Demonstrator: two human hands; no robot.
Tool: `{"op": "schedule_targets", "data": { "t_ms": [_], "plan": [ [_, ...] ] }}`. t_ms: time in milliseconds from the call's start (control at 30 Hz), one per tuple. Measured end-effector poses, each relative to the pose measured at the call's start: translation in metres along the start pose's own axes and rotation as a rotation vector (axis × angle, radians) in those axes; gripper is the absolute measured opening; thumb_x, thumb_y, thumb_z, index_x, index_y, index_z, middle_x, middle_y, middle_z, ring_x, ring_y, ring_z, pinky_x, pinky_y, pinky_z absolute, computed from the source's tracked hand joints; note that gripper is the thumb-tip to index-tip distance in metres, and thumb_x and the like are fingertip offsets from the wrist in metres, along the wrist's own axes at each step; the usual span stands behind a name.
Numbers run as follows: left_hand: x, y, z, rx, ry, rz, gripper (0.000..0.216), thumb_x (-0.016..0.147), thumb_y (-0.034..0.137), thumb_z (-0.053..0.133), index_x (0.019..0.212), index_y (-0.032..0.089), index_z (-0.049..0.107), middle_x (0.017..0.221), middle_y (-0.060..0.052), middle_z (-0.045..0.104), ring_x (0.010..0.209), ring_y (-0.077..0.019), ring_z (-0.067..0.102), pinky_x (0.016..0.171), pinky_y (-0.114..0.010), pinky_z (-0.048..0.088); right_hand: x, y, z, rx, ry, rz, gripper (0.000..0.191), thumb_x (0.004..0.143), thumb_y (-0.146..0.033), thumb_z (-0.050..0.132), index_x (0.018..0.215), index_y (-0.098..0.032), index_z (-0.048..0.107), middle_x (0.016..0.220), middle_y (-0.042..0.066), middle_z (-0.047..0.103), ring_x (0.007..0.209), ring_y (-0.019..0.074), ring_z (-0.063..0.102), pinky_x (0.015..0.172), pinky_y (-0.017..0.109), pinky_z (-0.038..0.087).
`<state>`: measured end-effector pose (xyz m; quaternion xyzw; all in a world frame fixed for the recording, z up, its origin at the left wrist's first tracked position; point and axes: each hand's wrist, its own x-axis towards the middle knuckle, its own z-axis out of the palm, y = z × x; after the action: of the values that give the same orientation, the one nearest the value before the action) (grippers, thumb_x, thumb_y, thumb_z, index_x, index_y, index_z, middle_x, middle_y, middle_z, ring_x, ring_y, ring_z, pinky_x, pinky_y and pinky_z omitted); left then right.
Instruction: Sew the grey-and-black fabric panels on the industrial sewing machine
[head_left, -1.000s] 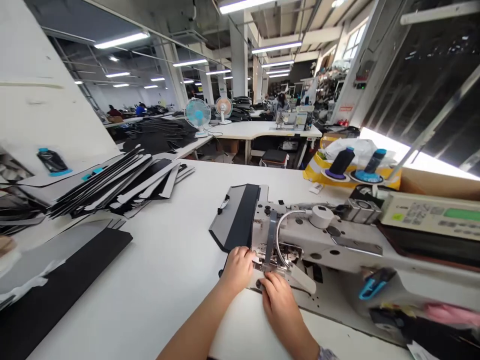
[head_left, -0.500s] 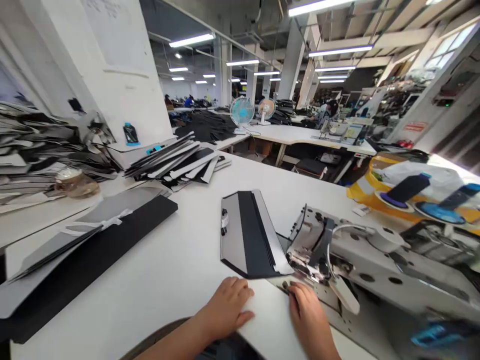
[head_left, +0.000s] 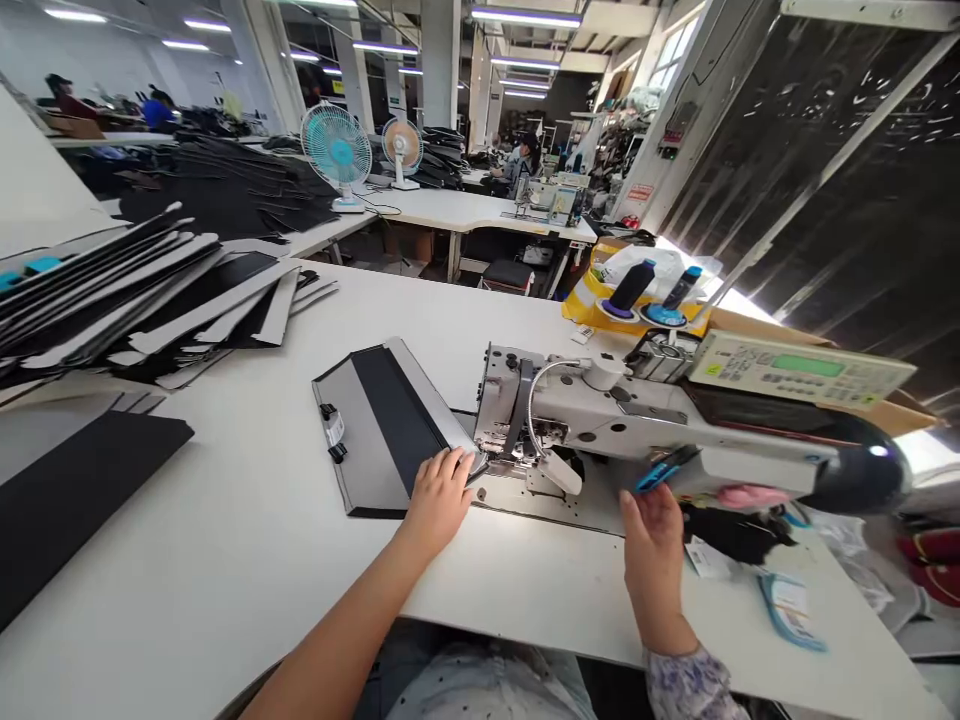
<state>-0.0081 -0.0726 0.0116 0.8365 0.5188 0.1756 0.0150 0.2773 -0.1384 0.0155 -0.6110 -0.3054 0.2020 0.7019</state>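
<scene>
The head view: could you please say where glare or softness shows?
In the head view, glare whitens the area below the dark streaked sheet; a highlight dots the glossy black rounded housing; distant people look soft; the grey-and-black panel reads clearly.

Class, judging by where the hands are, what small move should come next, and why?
Probably closing the right hand around the blue tool: the hand is just below it, while the left hand rests on the gray-and-black panel.

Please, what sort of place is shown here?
Probably a sewing workshop: a sewing machine sits on a white table, two thread spools stand beyond it, and panels are piled on the left.
</scene>
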Motion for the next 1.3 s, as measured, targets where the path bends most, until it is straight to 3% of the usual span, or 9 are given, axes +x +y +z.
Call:
{"op": "schedule_targets", "data": {
  "t_ms": [167, 267, 400, 533, 633, 767, 1067, 1200, 1300],
  "plan": [
    [0.018, 0.006, 0.002, 0.003, -0.021, -0.049, 0.031, 0.091, 0.031, 0.050, 0.120, 0.025, 0.060, 0.113, -0.008, 0.062, 0.106, -0.0245, 0.053, 0.096, -0.041, 0.040, 0.019, -0.002, 0.009, 0.105, -0.139, 0.209, 0.040, 0.067, -0.051, 0.074, 0.082, -0.018, 0.058, 0.078, 0.001, 0.064, 0.082, 0.0193, 0.064, 0.086, 0.041, 0.051],
    [0.024, 0.006, 0.002, 0.003, -0.039, -0.051, 0.029, 0.092, 0.026, 0.048, 0.117, 0.027, 0.063, 0.103, -0.006, 0.064, 0.098, -0.0229, 0.054, 0.091, -0.038, 0.041, 0.008, 0.011, -0.007, 0.071, -0.373, 0.355, 0.044, 0.064, -0.052, 0.075, 0.088, -0.018, 0.060, 0.070, 0.001, 0.065, 0.070, 0.0198, 0.064, 0.073, 0.039, 0.054],
    [0.021, 0.002, 0.001, 0.001, -0.098, -0.004, 0.037, 0.089, 0.009, 0.045, 0.109, 0.030, 0.068, 0.090, -0.004, 0.065, 0.086, -0.0207, 0.054, 0.081, -0.035, 0.043, -0.019, 0.016, -0.017, -0.203, -0.764, 0.425, 0.056, 0.076, -0.053, 0.063, 0.119, -0.017, 0.057, 0.093, 0.009, 0.070, 0.068, 0.0193, 0.064, 0.064, 0.036, 0.053],
    [0.006, -0.001, 0.002, -0.007, -0.084, 0.074, 0.041, 0.087, 0.005, 0.045, 0.112, 0.028, 0.068, 0.087, -0.004, 0.064, 0.084, -0.0192, 0.053, 0.078, -0.033, 0.045, -0.030, 0.000, 0.016, -0.630, -0.901, 0.138, 0.050, 0.087, -0.050, 0.048, 0.128, -0.023, 0.058, 0.117, 0.008, 0.065, 0.098, 0.0234, 0.064, 0.088, 0.039, 0.050],
    [-0.002, -0.003, 0.004, -0.025, -0.046, 0.110, 0.038, 0.088, 0.006, 0.046, 0.111, 0.026, 0.068, 0.092, -0.004, 0.065, 0.087, -0.0193, 0.053, 0.080, -0.033, 0.046, -0.028, -0.006, 0.057, -0.794, -0.946, -0.003, 0.047, 0.091, -0.048, 0.041, 0.127, -0.024, 0.061, 0.118, 0.007, 0.066, 0.107, 0.0250, 0.061, 0.092, 0.036, 0.047],
    [-0.001, -0.003, 0.005, -0.046, -0.009, 0.118, 0.033, 0.091, 0.011, 0.046, 0.110, 0.025, 0.068, 0.092, -0.005, 0.066, 0.087, -0.0197, 0.053, 0.081, -0.034, 0.047, -0.026, -0.001, 0.095, -0.843, -0.947, -0.017, 0.046, 0.089, -0.044, 0.049, 0.128, -0.023, 0.061, 0.115, 0.006, 0.068, 0.105, 0.0241, 0.062, 0.090, 0.032, 0.047],
    [0.001, -0.004, 0.002, -0.093, 0.022, 0.072, 0.033, 0.087, 0.007, 0.046, 0.099, 0.025, 0.071, 0.088, -0.004, 0.065, 0.085, -0.0195, 0.054, 0.079, -0.034, 0.046, -0.019, -0.005, 0.093, -0.872, -0.925, 0.131, 0.047, 0.088, -0.052, 0.048, 0.127, -0.029, 0.061, 0.100, 0.001, 0.072, 0.096, 0.0238, 0.066, 0.085, 0.033, 0.050],
    [0.001, -0.004, 0.005, -0.098, 0.027, 0.082, 0.033, 0.088, 0.007, 0.045, 0.101, 0.024, 0.070, 0.090, -0.005, 0.065, 0.086, -0.0195, 0.054, 0.080, -0.034, 0.047, -0.022, 0.000, 0.110, -0.815, -0.946, -0.038, 0.040, 0.089, -0.040, 0.051, 0.124, -0.024, 0.063, 0.115, 0.004, 0.068, 0.110, 0.0231, 0.061, 0.094, 0.032, 0.046],
    [0.004, -0.004, 0.004, -0.101, 0.022, 0.084, 0.033, 0.087, 0.006, 0.044, 0.099, 0.023, 0.070, 0.090, -0.005, 0.066, 0.087, -0.0195, 0.054, 0.080, -0.034, 0.047, -0.028, 0.003, 0.108, -0.806, -0.910, -0.218, 0.033, 0.092, -0.034, 0.048, 0.116, -0.023, 0.067, 0.108, 0.005, 0.069, 0.101, 0.0210, 0.064, 0.087, 0.030, 0.050]
  ]
}}
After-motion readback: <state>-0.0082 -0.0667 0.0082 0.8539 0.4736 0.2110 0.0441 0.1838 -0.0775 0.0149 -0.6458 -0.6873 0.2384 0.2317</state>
